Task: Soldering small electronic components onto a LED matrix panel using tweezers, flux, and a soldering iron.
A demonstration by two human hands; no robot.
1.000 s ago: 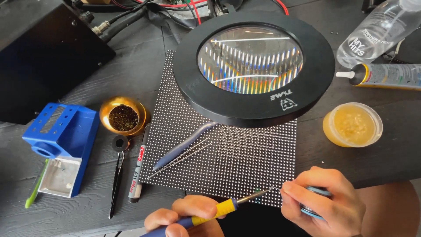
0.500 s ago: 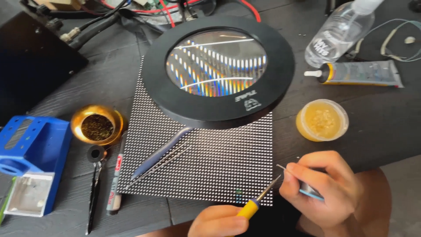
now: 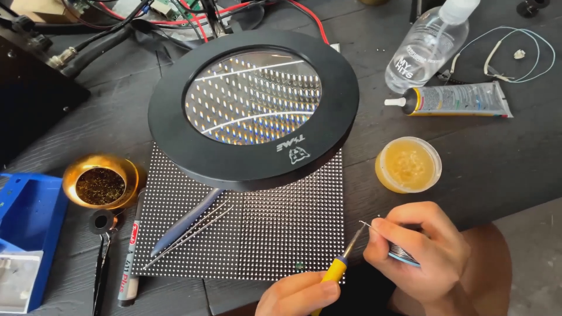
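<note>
My left hand [image 3: 295, 294] grips a yellow-handled soldering iron [image 3: 338, 266] at the bottom edge; its tip points up and right toward my right hand. My right hand [image 3: 418, 248] pinches a thin solder wire [image 3: 370, 226] and holds a small spool [image 3: 404, 256] under its fingers. The iron's tip nearly meets the wire's end, just right of the black dotted LED panel [image 3: 275, 222]. A round black-rimmed magnifier [image 3: 253, 105] hangs above the panel's upper half.
Tweezers [image 3: 187, 234] lie on the panel's left part. A brass tip-cleaner pot [image 3: 100, 184], a marker pen [image 3: 130, 257] and a blue stand [image 3: 26, 234] sit at left. A yellow flux tub [image 3: 408, 165], glue tube [image 3: 453, 100] and clear bottle [image 3: 427, 44] are at right.
The view has shifted so the magnifier and panel sit more to the centre. Both hands have come closer together, with the iron's tip now almost at the wire.
</note>
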